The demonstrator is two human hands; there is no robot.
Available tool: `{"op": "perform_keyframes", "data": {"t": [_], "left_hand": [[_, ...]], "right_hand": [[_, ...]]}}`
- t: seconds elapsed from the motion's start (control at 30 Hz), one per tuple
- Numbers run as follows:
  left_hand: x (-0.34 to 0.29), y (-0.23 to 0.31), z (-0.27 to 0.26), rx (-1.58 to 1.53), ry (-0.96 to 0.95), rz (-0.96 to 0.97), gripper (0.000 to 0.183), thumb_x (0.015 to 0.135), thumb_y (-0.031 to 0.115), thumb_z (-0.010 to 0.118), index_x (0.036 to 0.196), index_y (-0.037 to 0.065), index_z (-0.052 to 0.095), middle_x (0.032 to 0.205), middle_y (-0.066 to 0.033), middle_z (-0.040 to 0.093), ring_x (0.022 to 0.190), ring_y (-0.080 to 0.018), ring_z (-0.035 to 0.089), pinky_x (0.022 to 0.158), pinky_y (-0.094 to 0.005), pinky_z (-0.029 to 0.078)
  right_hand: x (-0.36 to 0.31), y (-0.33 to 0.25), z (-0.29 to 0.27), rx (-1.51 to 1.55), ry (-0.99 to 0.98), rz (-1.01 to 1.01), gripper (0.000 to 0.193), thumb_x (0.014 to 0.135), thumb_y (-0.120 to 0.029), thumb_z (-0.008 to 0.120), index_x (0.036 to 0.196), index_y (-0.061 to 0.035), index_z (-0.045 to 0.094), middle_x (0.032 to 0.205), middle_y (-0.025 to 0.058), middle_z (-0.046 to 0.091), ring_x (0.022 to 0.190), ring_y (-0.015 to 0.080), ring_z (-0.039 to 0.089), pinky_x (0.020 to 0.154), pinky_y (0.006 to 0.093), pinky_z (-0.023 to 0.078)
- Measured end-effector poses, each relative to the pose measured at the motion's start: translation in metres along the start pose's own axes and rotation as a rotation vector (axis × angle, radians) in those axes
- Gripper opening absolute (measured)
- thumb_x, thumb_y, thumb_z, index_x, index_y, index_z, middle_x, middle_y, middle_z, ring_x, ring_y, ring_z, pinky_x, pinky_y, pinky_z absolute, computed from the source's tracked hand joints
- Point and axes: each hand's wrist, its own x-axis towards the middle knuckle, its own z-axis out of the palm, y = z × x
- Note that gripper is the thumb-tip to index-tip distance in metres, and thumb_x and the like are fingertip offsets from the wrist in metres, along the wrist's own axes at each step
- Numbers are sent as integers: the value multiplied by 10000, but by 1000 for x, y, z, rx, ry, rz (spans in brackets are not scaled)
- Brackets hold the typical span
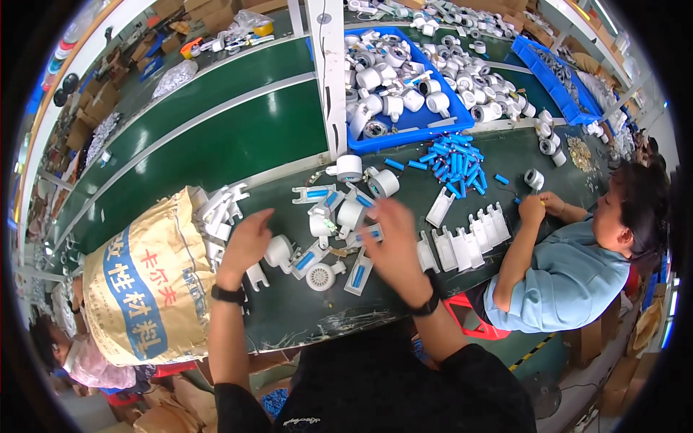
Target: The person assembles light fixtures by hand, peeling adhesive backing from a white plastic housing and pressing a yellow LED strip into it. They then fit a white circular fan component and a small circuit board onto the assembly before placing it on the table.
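Observation:
Over the left of the work area, my left hand (248, 242) has thumb and forefinger apart and holds nothing visible. It is nearest to a white round fan head (279, 252). My right hand (393, 242), smeared by motion, is over the right edge of a cluster of white fan parts. Its fingertips are by a white handle shell with a blue battery cell (368, 235); whether they touch it is unclear. Between my hands lie several such shells, including one with a blue cell (310, 260), and a fan head with a slotted grille (320, 276) facing up.
A printed paper sack (144, 281) spills white shells at the left. Blue cells (458, 162) lie heaped ahead, near a blue bin (411, 137) of fan heads. Empty white shells (469, 245) line up at the right, where a co-worker (563, 267) handles a small part.

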Motion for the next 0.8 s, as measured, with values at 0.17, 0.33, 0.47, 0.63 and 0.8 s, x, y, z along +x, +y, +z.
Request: {"op": "perform_keyframes", "data": {"t": [0.17, 0.33, 0.47, 0.63, 0.8], "left_hand": [[88, 52, 29, 78, 19, 348, 395, 868, 79, 664, 1258, 27, 632, 1189, -213, 661, 1083, -373, 641, 919, -410, 523], [140, 51, 59, 241, -45, 451, 531, 766, 59, 773, 1268, 18, 605, 1163, -215, 659, 1114, -388, 610, 989, -432, 482], [142, 31, 57, 178, 11, 374, 619, 717, 114, 837, 1272, -5, 590, 1176, -220, 651, 1118, -394, 607, 999, -442, 476], [134, 29, 43, 147, 123, 265, 562, 719, 205, 868, 1184, -18, 647, 1114, -186, 648, 1004, -356, 635, 911, -409, 514], [137, 17, 44, 47, 93, 334, 345, 757, 209, 848, 992, -15, 731, 973, -142, 660, 892, -286, 661, 836, -378, 532]], "right_hand": [[40, 58, 19, -233, 35, 197, 651, 787, -152, 790, 1349, 1, 500, 1283, 215, 555, 1149, 428, 532, 997, 493, 439], [52, 81, 23, -214, -136, 138, 564, 760, -91, 780, 1281, -31, 572, 1286, 172, 582, 1113, 413, 573, 940, 506, 469], [58, 83, 11, -134, -135, 82, 477, 758, -32, 748, 1218, -50, 623, 1259, 154, 599, 1130, 386, 577, 956, 482, 469], [64, 66, 5, -197, -54, 41, 451, 762, -14, 745, 1201, -59, 650, 1251, 159, 612, 1151, 379, 576, 994, 436, 470], [76, 54, 14, -236, -102, 42, 332, 803, -66, 727, 1131, -76, 676, 1105, 151, 682, 1060, 364, 631, 925, 462, 495]]}}
